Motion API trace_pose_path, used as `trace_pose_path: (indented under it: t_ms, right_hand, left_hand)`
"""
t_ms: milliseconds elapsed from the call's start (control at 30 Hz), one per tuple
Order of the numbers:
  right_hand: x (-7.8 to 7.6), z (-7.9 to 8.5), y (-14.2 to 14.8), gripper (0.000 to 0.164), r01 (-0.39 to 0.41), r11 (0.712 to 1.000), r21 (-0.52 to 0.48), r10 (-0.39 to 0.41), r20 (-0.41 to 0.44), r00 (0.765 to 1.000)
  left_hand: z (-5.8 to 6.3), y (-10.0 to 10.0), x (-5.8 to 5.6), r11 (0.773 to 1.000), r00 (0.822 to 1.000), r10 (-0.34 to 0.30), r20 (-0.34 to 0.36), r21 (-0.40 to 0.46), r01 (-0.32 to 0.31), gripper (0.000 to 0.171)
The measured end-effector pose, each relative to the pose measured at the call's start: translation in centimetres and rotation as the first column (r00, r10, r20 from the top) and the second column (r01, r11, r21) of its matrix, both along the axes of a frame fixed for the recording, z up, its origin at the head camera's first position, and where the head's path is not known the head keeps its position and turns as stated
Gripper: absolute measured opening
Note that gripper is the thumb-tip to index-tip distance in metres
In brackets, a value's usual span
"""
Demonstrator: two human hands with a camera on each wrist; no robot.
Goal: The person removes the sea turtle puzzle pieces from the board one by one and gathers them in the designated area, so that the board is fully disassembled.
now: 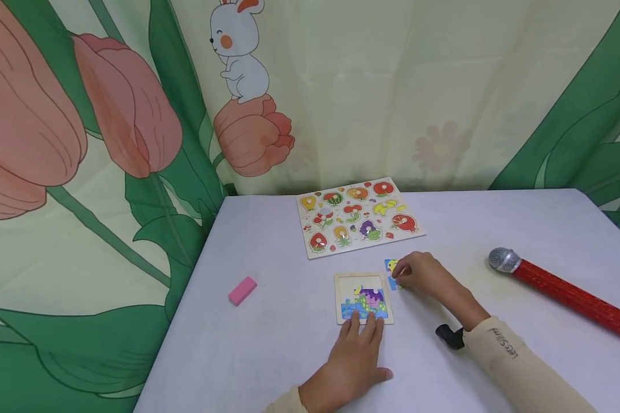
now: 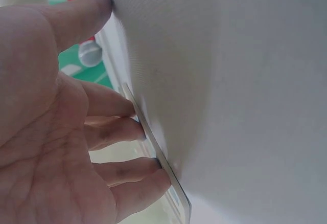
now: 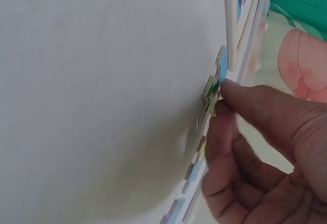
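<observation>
A small wooden jigsaw puzzle tray [image 1: 344, 279] lies on the table, its lower part filled with blue, purple and green pieces. My left hand [image 1: 347, 367] rests its straight fingertips on the near edge of the tray, thumb spread to the right. In the left wrist view the fingertips press along the thin tray edge [image 2: 162, 157]. Right of the tray, my right hand [image 1: 423, 276] pinches a puzzle piece [image 3: 223, 66] between thumb and index finger, close over the table. Other loose pieces [image 1: 390, 264] lie beside it, partly covered by that hand.
Behind the tray lies a fruit peg puzzle board [image 1: 336, 248]. A pink block [image 1: 243, 291] is at the left. On the right is a red microphone [image 1: 573, 292] with a silver head. A black object [image 1: 449, 336] shows by the right sleeve. A printed curtain [image 1: 351, 103] hangs behind the table.
</observation>
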State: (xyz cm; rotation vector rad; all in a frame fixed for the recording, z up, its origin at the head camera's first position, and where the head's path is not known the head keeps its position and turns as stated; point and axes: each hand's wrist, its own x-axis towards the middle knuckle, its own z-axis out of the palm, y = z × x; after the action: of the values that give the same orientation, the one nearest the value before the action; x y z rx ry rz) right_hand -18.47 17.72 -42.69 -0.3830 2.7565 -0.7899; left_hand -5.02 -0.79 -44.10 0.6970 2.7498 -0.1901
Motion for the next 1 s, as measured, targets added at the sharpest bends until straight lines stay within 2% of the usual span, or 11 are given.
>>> trace_pose_path:
  t_ms: [167,300,400,567,767,867,1000]
  right_hand:
    - [0.5,-0.4,-1.5,0.008,-0.070,0.995,-0.071,0.066,-0.062,0.996]
    - [1.1,-0.8,-3.2,0.024,-0.130,0.987,-0.098,0.130,0.000,0.991]
    - [1.5,-1.0,-4.1,0.031,-0.114,0.989,-0.096,0.120,0.051,0.992]
    - [1.8,-1.3,-4.8,0.025,-0.087,0.990,-0.107,0.093,0.052,0.994]
    - [2.2,-1.4,-4.8,0.024,-0.060,0.993,-0.097,0.060,-0.005,0.998]
    - [2.4,-1.3,-4.8,0.025,-0.045,0.996,-0.079,0.041,-0.045,0.998]
    - [2.5,-1.1,-4.7,0.025,-0.048,0.993,-0.105,0.043,-0.053,0.998]
  left_hand:
    - [0.1,-0.1,-0.1,1.000,1.000,-0.005,0.001,0.011,0.005,0.091]
    - [0.0,0.0,-0.1,0.999,0.999,0.006,0.032,0.035,-0.007,0.092]
    - [0.0,0.0,-0.2,0.999,0.999,0.011,0.041,0.047,-0.012,0.091]
    - [-0.1,0.0,-0.1,0.998,0.999,0.011,0.034,0.061,-0.013,0.090]
    - [-0.2,0.0,-0.1,0.997,0.998,0.029,0.059,0.071,-0.033,0.092]
    - [-0.3,-0.1,-0.2,0.997,0.998,0.024,0.051,0.067,-0.028,0.092]
    - [-0.3,-0.2,-0.2,0.998,1.000,0.016,0.026,0.065,-0.017,0.092]
